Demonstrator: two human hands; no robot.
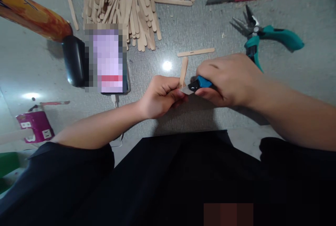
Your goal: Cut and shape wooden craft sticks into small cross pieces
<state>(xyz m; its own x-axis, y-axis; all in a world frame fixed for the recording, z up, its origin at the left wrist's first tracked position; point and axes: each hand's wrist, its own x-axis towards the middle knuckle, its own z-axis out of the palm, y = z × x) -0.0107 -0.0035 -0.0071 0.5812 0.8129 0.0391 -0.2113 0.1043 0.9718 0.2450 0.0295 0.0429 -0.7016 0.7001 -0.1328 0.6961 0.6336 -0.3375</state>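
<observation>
By the near edge of the bench (pixel 147 124), the left hand (pixel 160 96) has its grip pinching a wooden stick (pixel 184 69); the right hand's (pixel 225 82) grip clasps a blue-and-black knife (pixel 201 82), blade (pixel 187 90) at the stick's lower end.

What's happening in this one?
A person is working on a wooden stick with a cutter. The left hand pinches the stick; the right hand grips the cutter, its blade at the stick's near end. Another stick lies just beyond, with a pile of sticks farther off.
</observation>
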